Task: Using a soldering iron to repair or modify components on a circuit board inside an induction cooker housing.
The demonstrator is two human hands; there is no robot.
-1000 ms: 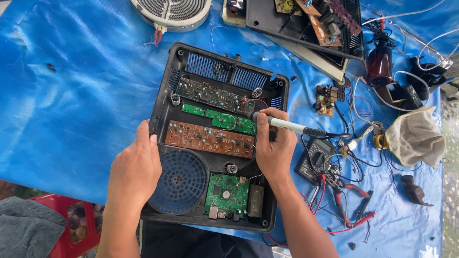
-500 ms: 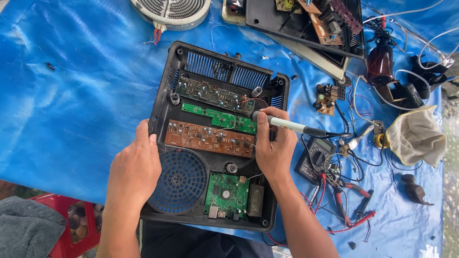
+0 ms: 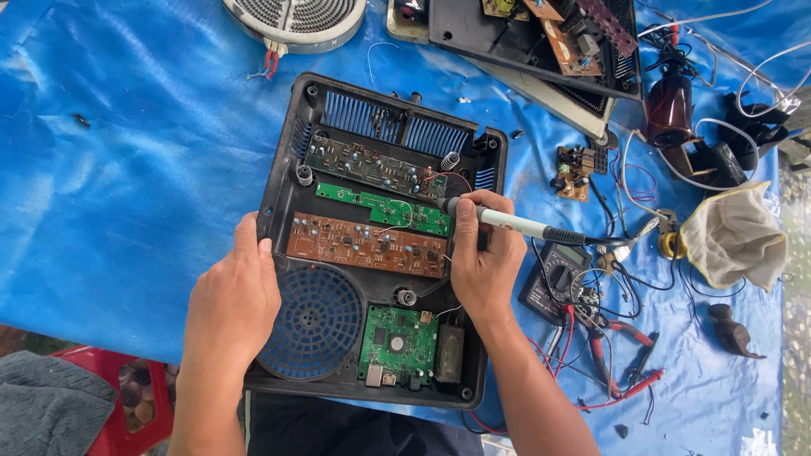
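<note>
1. Head view looks straight down on a black case [image 3: 279,169] lying open on a blue sheet [image 3: 127,169], with both of the person's hands on it.
2. Right hand [image 3: 486,262] is closed around a soldering iron [image 3: 511,222], fingers curled over the pale handle, thumb on top.
3. Iron's tip end points away to the left of that hand, over the right end of a green board [image 3: 380,207]; whether it touches the board I cannot tell.
4. Iron's dark cord end sticks out to the right of the hand, towards a multimeter [image 3: 553,279] lying just beside the wrist.
5. Left hand [image 3: 232,304] lies flat and open on the case's left edge, fingers spread lightly, gripping nothing, just pressing down.
6. Just right of the left hand's fingertips sits a brown board [image 3: 363,245]; a round blue grille [image 3: 312,321] is under and beside its palm.
7. Between the two wrists lies a smaller green board [image 3: 397,342] with a dark block next to it.
8. Beyond both hands, a darker board [image 3: 372,165] runs along the case's vented far side.
9. Right of the right forearm, red-handled pliers [image 3: 621,338] and red leads lie tangled on the sheet.
10. Farther right, well apart from the hand, lies a crumpled cloth [image 3: 735,236].
11. Far beyond the left hand, a round coil [image 3: 291,17] sits at the sheet's top.
</note>
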